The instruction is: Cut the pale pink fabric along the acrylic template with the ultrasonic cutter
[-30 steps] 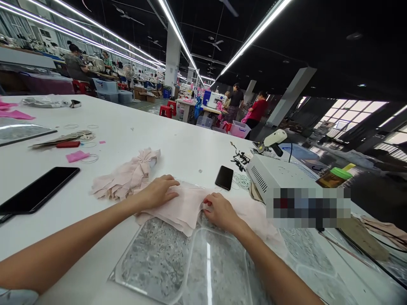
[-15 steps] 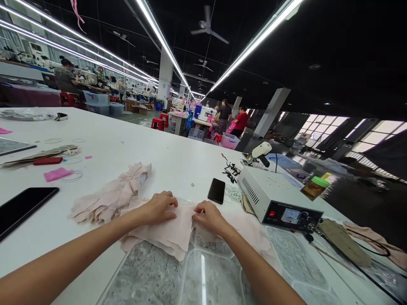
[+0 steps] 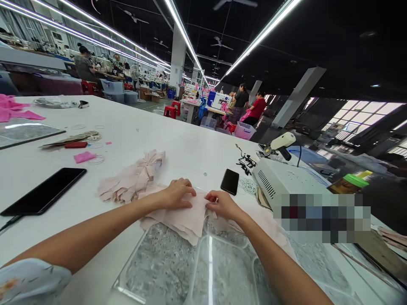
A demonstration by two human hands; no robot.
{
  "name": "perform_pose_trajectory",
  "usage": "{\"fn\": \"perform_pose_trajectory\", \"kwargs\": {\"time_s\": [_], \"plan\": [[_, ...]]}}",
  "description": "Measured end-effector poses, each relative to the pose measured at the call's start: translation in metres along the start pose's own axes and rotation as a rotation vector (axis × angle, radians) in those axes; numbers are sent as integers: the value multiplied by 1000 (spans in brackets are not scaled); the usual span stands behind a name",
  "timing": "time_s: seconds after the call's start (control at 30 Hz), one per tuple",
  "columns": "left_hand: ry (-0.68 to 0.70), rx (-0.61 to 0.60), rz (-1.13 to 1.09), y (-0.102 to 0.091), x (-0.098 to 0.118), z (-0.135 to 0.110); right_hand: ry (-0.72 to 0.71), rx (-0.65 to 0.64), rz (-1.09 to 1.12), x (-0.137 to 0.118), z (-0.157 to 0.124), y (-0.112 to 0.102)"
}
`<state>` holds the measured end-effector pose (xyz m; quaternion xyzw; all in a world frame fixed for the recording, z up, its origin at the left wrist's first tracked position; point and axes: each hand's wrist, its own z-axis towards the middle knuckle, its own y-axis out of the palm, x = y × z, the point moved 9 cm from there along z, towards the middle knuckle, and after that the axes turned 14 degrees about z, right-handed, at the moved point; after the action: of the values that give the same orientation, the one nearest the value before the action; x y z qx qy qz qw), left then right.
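Observation:
A pale pink fabric piece (image 3: 184, 220) lies across the far edge of a clear plastic template (image 3: 178, 267) on the white table (image 3: 133, 140). My left hand (image 3: 178, 194) rests on the fabric with its fingers curled and pressed down. My right hand (image 3: 222, 204) pinches the fabric's edge right beside the left. A heap of similar pink pieces (image 3: 130, 178) sits just left of my hands.
A black phone (image 3: 229, 181) lies beyond my right hand, a larger dark phone (image 3: 44, 191) at the left. A white machine box (image 3: 286, 182) with a handheld tool (image 3: 280, 142) stands at the right. Pink scraps (image 3: 84, 156) and thin rings lie further left. People work in the background.
My two hands have drawn closer together on the pink fabric, the right one shifting left along its edge. The view has swung slightly.

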<state>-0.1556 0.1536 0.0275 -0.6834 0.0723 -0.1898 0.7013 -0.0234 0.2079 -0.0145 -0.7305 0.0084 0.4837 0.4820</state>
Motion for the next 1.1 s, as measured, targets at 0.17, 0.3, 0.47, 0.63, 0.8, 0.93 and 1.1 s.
{"fn": "perform_pose_trajectory", "kwargs": {"time_s": [0.17,0.3,0.47,0.63,0.8,0.93,1.1], "plan": [[17,42,-56,-2,4,0,-42,25,5,-19,-5,-7],[79,49,-178,-8,12,2,-72,-31,47,-40,-13,-13],[124,-19,-348,-10,11,4,21,-71,27,-27,-14,-11],[209,-168,-498,-6,14,2,104,-50,-94,-11,-19,-1],[269,-265,-583,-3,21,0,100,-32,-131,-19,-20,-3],[302,-320,-612,-2,24,-4,74,14,-96,-21,-11,-18],[325,-325,-608,-5,27,-5,-13,114,8,-31,1,-32]]}}
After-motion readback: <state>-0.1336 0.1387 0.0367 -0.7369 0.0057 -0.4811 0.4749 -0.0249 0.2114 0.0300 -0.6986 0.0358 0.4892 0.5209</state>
